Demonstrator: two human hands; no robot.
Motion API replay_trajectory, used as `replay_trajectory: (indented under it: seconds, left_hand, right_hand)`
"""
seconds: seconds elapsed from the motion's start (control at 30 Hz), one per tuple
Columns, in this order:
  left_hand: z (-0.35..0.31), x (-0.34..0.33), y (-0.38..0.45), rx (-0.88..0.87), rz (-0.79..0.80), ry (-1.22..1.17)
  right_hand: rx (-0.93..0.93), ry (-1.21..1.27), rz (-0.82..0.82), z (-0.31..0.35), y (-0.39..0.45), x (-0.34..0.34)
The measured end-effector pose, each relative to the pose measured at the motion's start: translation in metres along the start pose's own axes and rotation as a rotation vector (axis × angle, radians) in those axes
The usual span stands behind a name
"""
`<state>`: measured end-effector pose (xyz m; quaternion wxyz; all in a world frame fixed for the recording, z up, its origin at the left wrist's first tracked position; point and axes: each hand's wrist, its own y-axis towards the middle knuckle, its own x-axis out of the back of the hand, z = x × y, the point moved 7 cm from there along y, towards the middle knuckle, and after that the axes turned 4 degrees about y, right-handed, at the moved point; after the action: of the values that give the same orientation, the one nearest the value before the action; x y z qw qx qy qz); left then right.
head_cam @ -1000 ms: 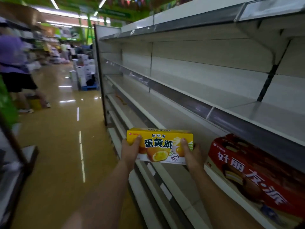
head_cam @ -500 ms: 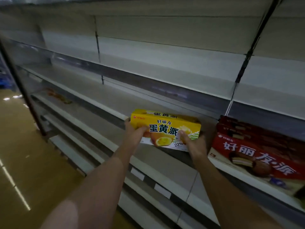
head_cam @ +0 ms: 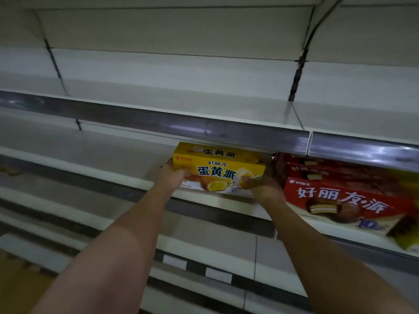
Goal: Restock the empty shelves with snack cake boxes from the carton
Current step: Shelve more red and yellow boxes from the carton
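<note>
I hold the yellow egg-yolk pie box (head_cam: 218, 169) between both hands at the front edge of the shelf (head_cam: 127, 181). My left hand (head_cam: 171, 177) grips its left end, thumb curled over the front face and fingers hidden behind. My right hand (head_cam: 263, 189) pinches the lower right corner, thumb pressed on the printed cake picture. The box's top face tilts toward me, and its bottom front edge lies right at the shelf's front lip; I cannot tell whether it already rests on the board or hangs just above it.

Just to the right, near the same shelf's front edge, stand the red chocolate pie boxes (head_cam: 344, 205): a large one in front with its face toward me, and more stacked behind it. The yellow box's right end is just beside that stack, and my right hand sits in the narrow gap between them. At the far right lower edge a dark and yellow package (head_cam: 405, 234) shows, too blurred to name.

Directly above the yellow box runs the grey price rail (head_cam: 226, 129) of the next shelf up; the box's back top edge lies close under it. Below my forearms a lower shelf's rail carries two white label tags (head_cam: 218, 275).
</note>
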<state>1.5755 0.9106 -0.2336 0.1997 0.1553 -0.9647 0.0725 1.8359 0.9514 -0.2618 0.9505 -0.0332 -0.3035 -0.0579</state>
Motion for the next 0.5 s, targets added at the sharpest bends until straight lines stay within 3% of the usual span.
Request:
replay_trajectory:
  seconds: [0.1,0.23,0.4,0.5]
  left_hand:
    - [0.006,-0.002,0.024,-0.061,0.087,0.140]
    - [0.009,-0.003,0.047,-0.113,0.139,0.280]
    - [0.017,-0.020,0.067,-0.162,0.123,0.182]
    - [0.015,-0.031,0.078,-0.157,0.103,0.137]
  right_hand:
    - [-0.044,-0.031,-0.070,-0.003,0.003,-0.002]
    - [-0.091,0.126,-0.189,-0.003,0.009,-0.012]
    - [-0.199,0.272,-0.416,-0.006,0.004,-0.016]
    - [-0.225,0.345,-0.446,-0.006,0.009,-0.021]
